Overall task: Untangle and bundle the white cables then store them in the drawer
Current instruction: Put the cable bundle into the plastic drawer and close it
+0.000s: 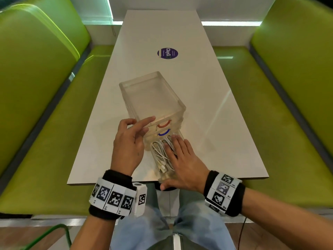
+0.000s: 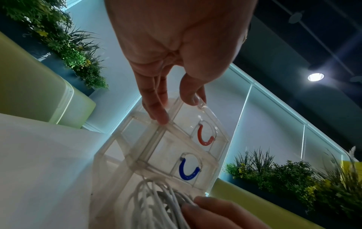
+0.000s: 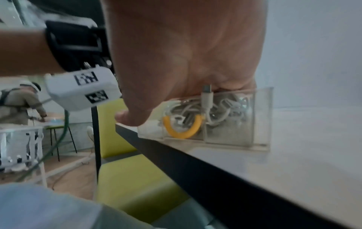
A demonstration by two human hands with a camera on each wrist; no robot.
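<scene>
Two hands busy: your right hand [image 1: 182,159] lies flat on the cables [image 1: 160,152] in the drawer [image 3: 235,124]; they're springy, so keep pressing. Left hand [image 1: 129,139], fingers loose, steadies the light organizer [image 1: 151,94].

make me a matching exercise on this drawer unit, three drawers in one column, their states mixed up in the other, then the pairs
Column one:
1. drawer with the red handle
2. drawer with the blue handle
3. drawer with the yellow handle

Column two:
A. pulled out, holding the white cables
B. closed, middle of the stack
C. closed, top of the stack, left hand touching near it

Pairs: 1-C, 2-B, 3-A
</scene>
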